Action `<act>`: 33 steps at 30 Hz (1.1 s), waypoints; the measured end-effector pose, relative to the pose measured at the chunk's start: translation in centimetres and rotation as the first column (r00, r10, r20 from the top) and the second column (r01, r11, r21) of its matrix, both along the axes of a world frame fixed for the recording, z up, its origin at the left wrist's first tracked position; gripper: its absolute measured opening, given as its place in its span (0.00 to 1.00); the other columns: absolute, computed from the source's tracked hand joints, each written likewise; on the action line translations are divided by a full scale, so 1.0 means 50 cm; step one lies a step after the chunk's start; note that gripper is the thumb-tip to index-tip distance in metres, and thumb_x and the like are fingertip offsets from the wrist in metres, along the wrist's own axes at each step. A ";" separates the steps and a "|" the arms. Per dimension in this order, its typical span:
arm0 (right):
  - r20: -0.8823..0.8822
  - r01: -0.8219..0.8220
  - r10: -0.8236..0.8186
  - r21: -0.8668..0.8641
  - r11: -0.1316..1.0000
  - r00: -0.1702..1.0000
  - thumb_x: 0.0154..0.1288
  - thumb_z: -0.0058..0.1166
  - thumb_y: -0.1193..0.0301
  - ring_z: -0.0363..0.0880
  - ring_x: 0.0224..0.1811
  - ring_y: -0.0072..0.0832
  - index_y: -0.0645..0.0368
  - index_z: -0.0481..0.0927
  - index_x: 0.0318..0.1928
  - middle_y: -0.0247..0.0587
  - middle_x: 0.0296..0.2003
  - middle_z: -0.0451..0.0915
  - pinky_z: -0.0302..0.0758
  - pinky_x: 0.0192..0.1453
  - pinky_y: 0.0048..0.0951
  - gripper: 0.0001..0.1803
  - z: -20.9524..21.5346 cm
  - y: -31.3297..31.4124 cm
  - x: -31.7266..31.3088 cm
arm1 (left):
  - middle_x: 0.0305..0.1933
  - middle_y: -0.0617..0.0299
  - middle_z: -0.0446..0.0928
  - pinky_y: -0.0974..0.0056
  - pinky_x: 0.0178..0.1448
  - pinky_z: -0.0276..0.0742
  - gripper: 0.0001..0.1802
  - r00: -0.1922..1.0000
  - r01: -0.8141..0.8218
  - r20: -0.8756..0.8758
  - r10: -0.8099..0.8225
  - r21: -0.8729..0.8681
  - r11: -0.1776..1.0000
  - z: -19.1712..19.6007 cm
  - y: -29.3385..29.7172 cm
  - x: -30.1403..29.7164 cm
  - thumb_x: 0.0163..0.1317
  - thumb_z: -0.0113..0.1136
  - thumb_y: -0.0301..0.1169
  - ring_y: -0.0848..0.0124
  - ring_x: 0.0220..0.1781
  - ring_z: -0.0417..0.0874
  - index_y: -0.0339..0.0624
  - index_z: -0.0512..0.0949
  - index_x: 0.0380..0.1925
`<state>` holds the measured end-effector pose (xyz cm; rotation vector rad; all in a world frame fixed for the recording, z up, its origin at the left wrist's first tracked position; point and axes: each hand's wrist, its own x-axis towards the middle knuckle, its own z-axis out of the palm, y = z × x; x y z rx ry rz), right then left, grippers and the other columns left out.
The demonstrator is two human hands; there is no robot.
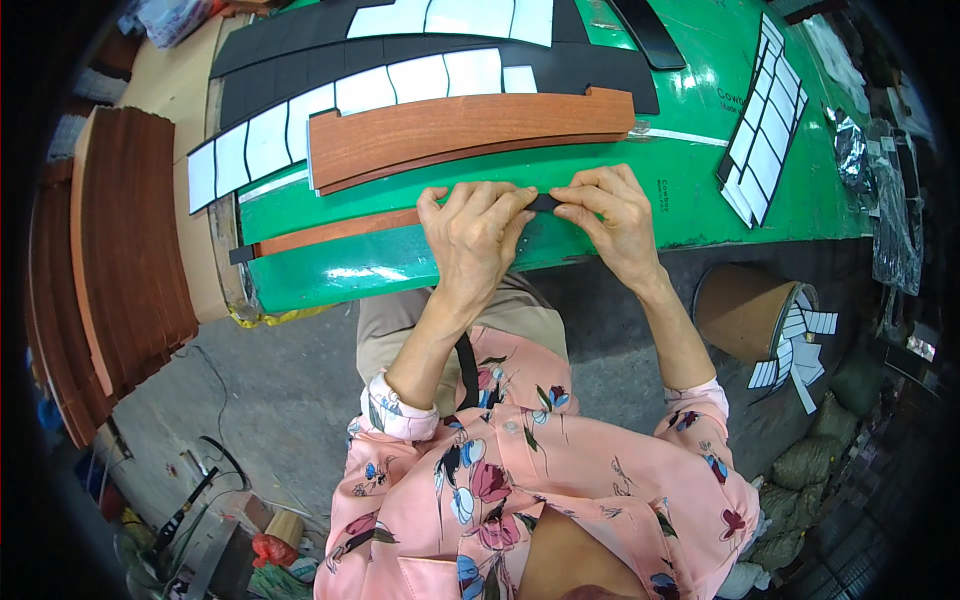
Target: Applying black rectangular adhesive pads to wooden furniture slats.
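Note:
A narrow reddish-brown wooden strip (340, 230) lies along the near edge of the green table, with a black pad (242, 255) at its left end. My left hand (470, 235) is over its right end, thumb and fingers pinched on a small black pad (543, 203). The right-hand side of that pad is pinched by my right hand (615, 215). My left hand hides whether the pad touches the wood. Just beyond my hands rests a stack of notched wooden slats (470, 130).
White-backed pad sheets (420, 80) lie on black sheets (270, 85) at the back. Another white-backed sheet (765, 120) is at the right of the green table (690, 190). Brown boards (130, 220) are stacked at left. A round bin (745, 310) with white scraps stands below right.

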<state>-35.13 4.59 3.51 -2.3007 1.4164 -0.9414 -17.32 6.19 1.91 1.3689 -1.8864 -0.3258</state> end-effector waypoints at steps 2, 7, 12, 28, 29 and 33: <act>0.005 0.006 -0.006 0.001 1.000 1.000 0.44 0.65 0.71 0.72 0.35 0.29 0.54 0.84 0.33 0.30 0.29 0.78 0.72 0.36 0.28 0.11 -0.003 0.004 -0.001 | 0.34 0.69 0.80 0.58 0.52 0.56 0.10 1.000 0.008 -0.003 -0.008 -0.005 1.000 0.000 0.002 -0.001 0.48 0.66 0.31 0.72 0.39 0.77 0.51 0.83 0.34; 0.067 -0.022 0.019 0.052 0.998 0.998 0.50 0.64 0.70 0.73 0.39 0.28 0.55 0.84 0.38 0.34 0.37 0.76 0.73 0.41 0.27 0.13 -0.008 0.010 -0.008 | 0.34 0.69 0.80 0.56 0.52 0.56 0.09 1.000 0.014 -0.002 -0.014 -0.013 1.000 0.006 0.002 0.001 0.49 0.66 0.33 0.71 0.39 0.77 0.50 0.82 0.32; 0.453 0.003 -0.240 0.463 0.886 0.858 0.59 0.59 0.70 0.72 0.40 0.21 0.60 0.79 0.46 0.33 0.39 0.75 0.71 0.42 0.22 0.15 -0.025 0.025 -0.018 | 0.32 0.69 0.80 0.55 0.50 0.55 0.07 1.000 -0.012 -0.028 0.013 0.040 0.999 0.004 -0.005 -0.009 0.51 0.65 0.36 0.71 0.36 0.77 0.50 0.82 0.29; 0.533 -0.007 -0.413 0.619 0.785 0.739 0.64 0.51 0.71 0.69 0.34 0.15 0.64 0.78 0.39 0.29 0.34 0.76 0.68 0.39 0.20 0.09 -0.061 0.032 0.029 | 0.25 0.64 0.72 0.53 0.49 0.57 0.06 0.997 -0.064 -0.051 0.063 -0.017 0.998 0.002 -0.004 -0.035 0.49 0.62 0.30 0.65 0.32 0.75 0.46 0.73 0.24; 0.510 0.007 -0.443 0.650 0.760 0.737 0.64 0.51 0.71 0.69 0.34 0.16 0.64 0.78 0.39 0.30 0.34 0.76 0.68 0.40 0.20 0.09 -0.058 0.035 0.031 | 0.25 0.64 0.73 0.53 0.49 0.57 0.06 0.996 -0.053 -0.073 0.053 -0.011 0.999 0.003 -0.001 -0.035 0.50 0.62 0.30 0.66 0.32 0.75 0.46 0.73 0.24; 0.512 0.011 -0.451 0.652 0.758 0.731 0.64 0.50 0.71 0.69 0.32 0.16 0.63 0.77 0.41 0.30 0.34 0.75 0.68 0.39 0.20 0.10 -0.054 0.037 0.041 | 0.29 0.65 0.74 0.51 0.52 0.57 0.06 0.998 -0.038 -0.054 0.039 0.026 0.999 0.006 0.002 -0.036 0.50 0.62 0.29 0.66 0.35 0.76 0.46 0.74 0.26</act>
